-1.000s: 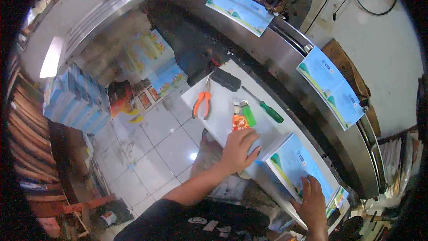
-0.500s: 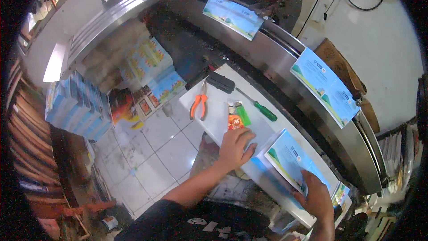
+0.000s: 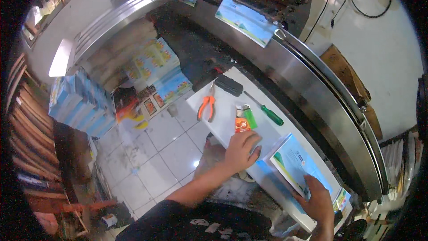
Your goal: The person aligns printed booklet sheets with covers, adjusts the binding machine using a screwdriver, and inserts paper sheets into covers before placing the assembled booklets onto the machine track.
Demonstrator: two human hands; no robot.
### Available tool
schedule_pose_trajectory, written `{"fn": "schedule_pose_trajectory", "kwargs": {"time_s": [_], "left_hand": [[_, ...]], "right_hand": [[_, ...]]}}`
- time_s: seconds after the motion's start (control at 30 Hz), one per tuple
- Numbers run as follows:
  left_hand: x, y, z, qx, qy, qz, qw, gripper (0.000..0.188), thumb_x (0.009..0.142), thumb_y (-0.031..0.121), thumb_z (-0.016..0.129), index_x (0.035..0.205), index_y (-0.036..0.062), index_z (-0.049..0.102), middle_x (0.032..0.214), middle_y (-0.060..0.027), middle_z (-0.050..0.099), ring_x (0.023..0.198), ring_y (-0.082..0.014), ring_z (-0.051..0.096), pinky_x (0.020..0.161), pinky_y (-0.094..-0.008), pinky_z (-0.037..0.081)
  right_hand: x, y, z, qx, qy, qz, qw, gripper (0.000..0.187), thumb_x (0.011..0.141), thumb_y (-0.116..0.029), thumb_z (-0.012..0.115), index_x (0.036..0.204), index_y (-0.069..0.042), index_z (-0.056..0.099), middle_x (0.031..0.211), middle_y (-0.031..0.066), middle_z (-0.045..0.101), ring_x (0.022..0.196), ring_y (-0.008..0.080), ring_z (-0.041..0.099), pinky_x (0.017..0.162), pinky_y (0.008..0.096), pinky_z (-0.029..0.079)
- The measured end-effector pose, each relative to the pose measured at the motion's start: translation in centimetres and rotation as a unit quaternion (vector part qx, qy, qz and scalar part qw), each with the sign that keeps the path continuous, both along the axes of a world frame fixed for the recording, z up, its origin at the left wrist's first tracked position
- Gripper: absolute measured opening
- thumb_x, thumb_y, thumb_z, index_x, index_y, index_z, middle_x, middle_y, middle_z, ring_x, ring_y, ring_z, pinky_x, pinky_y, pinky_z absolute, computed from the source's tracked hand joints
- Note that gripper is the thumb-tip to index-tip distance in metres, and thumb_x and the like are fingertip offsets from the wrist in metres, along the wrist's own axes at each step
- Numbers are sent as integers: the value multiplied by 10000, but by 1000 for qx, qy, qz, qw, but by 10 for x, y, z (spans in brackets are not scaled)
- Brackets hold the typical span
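My right hand [image 3: 319, 198] grips the near edge of a stack of blue printed sheets [image 3: 294, 156], with its fingers on top and its thumb at the side. The stack lies on a narrow white table [image 3: 200, 102]. My left hand [image 3: 243, 152] is over the table just left of the stack, holding nothing. Its fingers are loosely bent, with the thumb apart. Beyond its fingertips lie an orange and white packet [image 3: 241, 124] and a green lighter [image 3: 250, 117]. Farther off are orange-handled pliers [image 3: 206, 106], a black case [image 3: 229, 85] and a green-handled screwdriver [image 3: 269, 114].
A long metal machine rail [image 3: 312, 82] curves past the table's far side, with a blue printed sheet [image 3: 245, 21] on it. Tall stacks of blue printed matter [image 3: 82, 105] stand at left on the tiled floor [image 3: 176, 147]. A cardboard piece [image 3: 345, 69] leans against the wall.
The printed sheet on the right part of the rail is gone. Another sheet's edge now shows at the rail's far left. The view has shifted slightly; both hands keep their places.
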State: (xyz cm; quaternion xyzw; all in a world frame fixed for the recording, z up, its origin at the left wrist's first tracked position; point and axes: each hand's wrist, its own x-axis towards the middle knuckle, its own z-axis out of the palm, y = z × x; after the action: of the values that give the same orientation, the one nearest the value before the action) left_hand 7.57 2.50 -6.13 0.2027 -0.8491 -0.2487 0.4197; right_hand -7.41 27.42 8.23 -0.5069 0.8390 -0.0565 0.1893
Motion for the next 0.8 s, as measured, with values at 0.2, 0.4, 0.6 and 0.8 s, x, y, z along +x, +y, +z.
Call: {"fn": "schedule_pose_trajectory", "kwargs": {"time_s": [0.2,0.4,0.6,0.8], "left_hand": [[-1,0,-5,5,19,-1,1000,382,738,135,703,1104,82,607,1141,-113,570,1025,-314,549,869,-417,438],[0,-1,-3,5,16,-4,1000,373,730,116,701,1090,80,614,1123,-114,577,996,-315,555,851,-421,444],[1,-2,-5,9,30,-8,999,366,725,112,707,1078,82,616,1108,-109,582,995,-313,556,852,-418,443],[-4,-3,-5,13,-16,-27,999,353,730,122,699,1074,87,628,1104,-98,590,1011,-305,554,858,-418,439]], "right_hand": [[0,-3,4,26,-2,-9,1000,690,728,-241,785,1290,24,483,1297,239,531,1195,401,513,1027,434,409],[0,-6,9,33,-20,-11,999,692,727,-217,778,1302,15,472,1311,237,521,1199,405,510,1026,437,413],[-11,2,25,31,-63,0,998,546,788,-168,678,1300,-73,513,1262,220,565,1104,405,572,966,450,460],[-101,0,105,37,119,-243,962,240,842,-142,593,1041,-19,649,985,196,659,943,363,619,813,440,474]]}}
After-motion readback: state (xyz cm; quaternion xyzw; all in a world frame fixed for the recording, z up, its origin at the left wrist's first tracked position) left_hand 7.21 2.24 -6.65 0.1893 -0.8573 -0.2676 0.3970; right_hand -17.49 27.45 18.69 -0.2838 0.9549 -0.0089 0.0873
